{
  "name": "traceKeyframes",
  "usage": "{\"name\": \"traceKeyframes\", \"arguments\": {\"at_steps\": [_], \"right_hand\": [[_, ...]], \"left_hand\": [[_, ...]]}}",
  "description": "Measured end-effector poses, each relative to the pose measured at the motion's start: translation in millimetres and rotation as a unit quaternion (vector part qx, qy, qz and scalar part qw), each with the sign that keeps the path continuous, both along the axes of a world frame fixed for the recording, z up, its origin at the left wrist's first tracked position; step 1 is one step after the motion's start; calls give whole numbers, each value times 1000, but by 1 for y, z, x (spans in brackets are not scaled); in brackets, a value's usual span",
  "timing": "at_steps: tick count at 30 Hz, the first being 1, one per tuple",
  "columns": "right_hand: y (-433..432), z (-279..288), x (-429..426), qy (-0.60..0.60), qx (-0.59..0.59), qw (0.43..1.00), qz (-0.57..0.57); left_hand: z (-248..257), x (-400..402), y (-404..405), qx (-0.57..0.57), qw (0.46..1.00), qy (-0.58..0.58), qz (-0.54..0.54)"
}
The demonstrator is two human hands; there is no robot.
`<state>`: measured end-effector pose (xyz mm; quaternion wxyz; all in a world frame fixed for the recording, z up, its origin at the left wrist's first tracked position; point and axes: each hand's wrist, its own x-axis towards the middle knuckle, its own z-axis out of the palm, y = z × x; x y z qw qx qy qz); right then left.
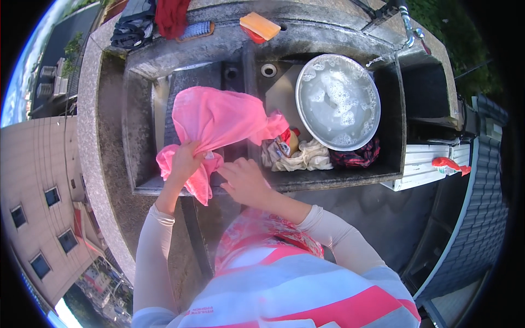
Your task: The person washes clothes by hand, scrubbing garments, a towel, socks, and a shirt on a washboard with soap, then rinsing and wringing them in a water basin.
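A wet pink cloth (221, 117) is spread and bunched over the left basin of a stone wash sink (139, 96). My left hand (185, 162) grips its gathered near part, and a loose end hangs over the sink's front edge. Beneath the cloth lies a dark ridged washboard (197, 78), mostly covered. My right hand (246, 182) is just right of the bunched part, fingertips at the cloth's edge; whether they pinch it is hidden. The cloth's far right end reaches over the divider (249, 69) toward the right basin.
A metal bowl (338, 102) of sudsy water stands in the right basin, beside white cloth (313, 156) and dark red-striped cloth (361, 156). Water runs from the tap (410, 37). An orange soap bar (260, 25), scrub brush (196, 30) and red cloth (171, 16) rest on the back ledge.
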<state>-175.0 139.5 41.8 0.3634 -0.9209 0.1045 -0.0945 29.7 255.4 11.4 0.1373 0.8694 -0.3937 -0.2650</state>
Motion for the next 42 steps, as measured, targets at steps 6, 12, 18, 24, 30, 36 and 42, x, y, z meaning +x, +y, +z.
{"name": "traceKeyframes", "arguments": {"at_steps": [6, 12, 18, 24, 30, 36, 42], "right_hand": [[-71, -23, 20, 26, -170, 977, -123], [-70, -40, 36, 85, -187, 976, -70], [-51, 15, 3, -1, -134, 991, -26], [-42, -4, -22, 35, -107, 993, -27], [-101, -11, -57, 246, -109, 951, -153], [-121, -15, -71, 304, -64, 941, -134], [-106, -5, -55, 117, -68, 985, -105]], "left_hand": [[54, -1, 56, -106, 994, 21, 31], [24, -30, 38, -44, 994, -95, -43], [-14, -57, -20, -24, 967, -247, -59], [8, -10, -17, 1, 986, -166, 0], [114, 9, 4, -269, 935, -71, 221], [222, 23, 0, -459, 851, -10, 255], [310, 37, -11, -558, 766, -5, 320]]}}
